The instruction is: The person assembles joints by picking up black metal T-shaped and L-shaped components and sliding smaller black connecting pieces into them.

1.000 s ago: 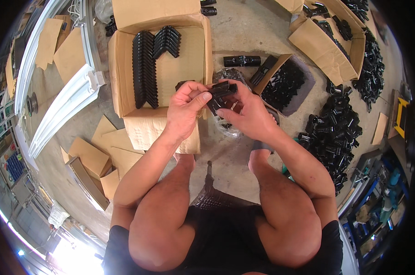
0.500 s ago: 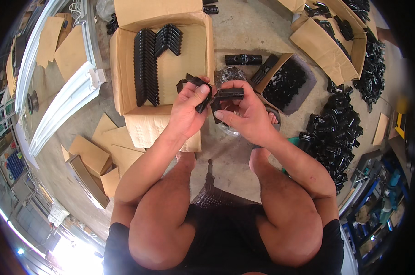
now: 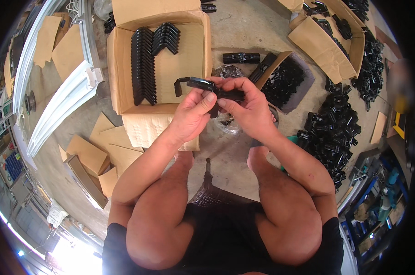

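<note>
Over the floor in front of the cardboard box, my two hands meet around black angled brackets. My left hand (image 3: 194, 112) is closed on a black bracket (image 3: 199, 83), whose bent end sticks out to the left. Pinched between thumb and fingers of my right hand (image 3: 248, 106) is another black piece (image 3: 232, 95), pressed against the first; the fingers partly hide where they meet. Inside the open cardboard box (image 3: 189, 68), black angled brackets stand nested in a long row (image 3: 143, 66) and a shorter row (image 3: 166, 38).
A smaller box of small black parts (image 3: 285, 82) lies tilted at right, beside a heap of black pieces (image 3: 333, 128). Another open box (image 3: 326, 50) stands far right. Clear plastic wrap (image 3: 228, 123) lies below my hands. Cardboard scraps (image 3: 88, 153) and white metal profiles (image 3: 61, 110) lie left.
My hands have come closer together, bringing the two black pieces from apart into contact. The left bracket has turned so its bent end points left.
</note>
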Demonstrator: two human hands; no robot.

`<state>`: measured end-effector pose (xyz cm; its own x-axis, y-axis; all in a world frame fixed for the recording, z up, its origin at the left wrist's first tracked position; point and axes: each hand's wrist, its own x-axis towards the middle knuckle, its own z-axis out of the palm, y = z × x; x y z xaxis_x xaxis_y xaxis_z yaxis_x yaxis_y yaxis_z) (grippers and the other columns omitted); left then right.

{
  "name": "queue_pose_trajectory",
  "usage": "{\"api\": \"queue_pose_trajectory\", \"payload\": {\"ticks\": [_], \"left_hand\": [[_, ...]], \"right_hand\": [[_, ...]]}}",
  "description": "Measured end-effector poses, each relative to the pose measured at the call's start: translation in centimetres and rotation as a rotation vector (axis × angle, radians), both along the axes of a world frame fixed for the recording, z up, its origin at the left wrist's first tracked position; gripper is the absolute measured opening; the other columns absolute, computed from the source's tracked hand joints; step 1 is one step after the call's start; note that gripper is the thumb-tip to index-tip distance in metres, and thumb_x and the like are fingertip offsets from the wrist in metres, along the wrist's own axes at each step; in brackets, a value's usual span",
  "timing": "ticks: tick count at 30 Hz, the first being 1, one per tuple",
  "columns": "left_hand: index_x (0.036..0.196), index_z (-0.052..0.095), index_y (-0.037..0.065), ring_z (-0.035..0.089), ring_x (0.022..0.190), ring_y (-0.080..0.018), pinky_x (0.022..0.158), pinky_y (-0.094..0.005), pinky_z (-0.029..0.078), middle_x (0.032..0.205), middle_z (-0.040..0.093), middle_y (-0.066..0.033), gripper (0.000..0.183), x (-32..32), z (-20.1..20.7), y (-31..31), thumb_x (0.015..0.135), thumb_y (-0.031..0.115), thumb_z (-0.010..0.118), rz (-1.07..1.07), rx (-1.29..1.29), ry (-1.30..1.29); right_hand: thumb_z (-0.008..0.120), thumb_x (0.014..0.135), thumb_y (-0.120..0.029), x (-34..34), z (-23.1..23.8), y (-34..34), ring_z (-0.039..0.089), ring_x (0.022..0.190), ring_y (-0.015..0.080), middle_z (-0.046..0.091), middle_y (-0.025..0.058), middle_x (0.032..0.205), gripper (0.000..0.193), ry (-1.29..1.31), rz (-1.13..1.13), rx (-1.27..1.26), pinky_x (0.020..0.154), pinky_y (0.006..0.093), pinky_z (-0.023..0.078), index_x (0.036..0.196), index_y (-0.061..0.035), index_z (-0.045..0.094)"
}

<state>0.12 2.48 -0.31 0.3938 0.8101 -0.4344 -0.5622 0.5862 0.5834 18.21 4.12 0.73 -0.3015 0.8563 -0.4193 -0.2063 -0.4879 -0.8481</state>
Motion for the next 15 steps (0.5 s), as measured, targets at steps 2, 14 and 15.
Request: {"api": "queue_pose_trajectory", "payload": {"ticks": [2, 14, 15], "left_hand": [[0.143, 0.046, 0.007, 0.052, 0.127, -0.0203, 0.109, -0.0380, 0.040, 0.137, 0.055, -0.0082, 0.044, -0.2, -0.9, -0.1, 0.105, 0.027, 0.057, 0.031, -0.014, -0.002], [0.142, 0.047, 0.008, 0.059, 0.121, -0.0227, 0.104, -0.0416, 0.048, 0.132, 0.060, -0.0093, 0.041, -0.1, -1.4, -0.6, 0.103, 0.012, 0.057, 0.129, -0.055, 0.013], [0.143, 0.046, 0.008, 0.060, 0.120, -0.0225, 0.103, -0.0412, 0.049, 0.131, 0.060, -0.0093, 0.041, -0.1, -1.5, -0.6, 0.103, 0.012, 0.057, 0.128, -0.037, 0.014]], "right_hand": [[0.070, 0.092, 0.004, 0.6, -0.3, 0.0, 0.063, 0.088, 0.0082, 0.066, 0.0047, 0.106, 0.024, -0.004, 0.014, -0.028, 0.078, 0.0238, 0.055, 0.112, 0.0007, 0.058], [0.072, 0.093, -0.001, 0.9, 0.0, 0.7, 0.066, 0.084, 0.0088, 0.068, 0.0064, 0.099, 0.019, -0.063, 0.002, -0.024, 0.073, 0.0229, 0.055, 0.108, 0.0011, 0.060], [0.071, 0.093, -0.001, 1.0, 0.0, 0.6, 0.066, 0.084, 0.0096, 0.068, 0.0072, 0.099, 0.019, -0.027, -0.009, -0.038, 0.073, 0.0236, 0.056, 0.108, 0.0013, 0.060]]}}
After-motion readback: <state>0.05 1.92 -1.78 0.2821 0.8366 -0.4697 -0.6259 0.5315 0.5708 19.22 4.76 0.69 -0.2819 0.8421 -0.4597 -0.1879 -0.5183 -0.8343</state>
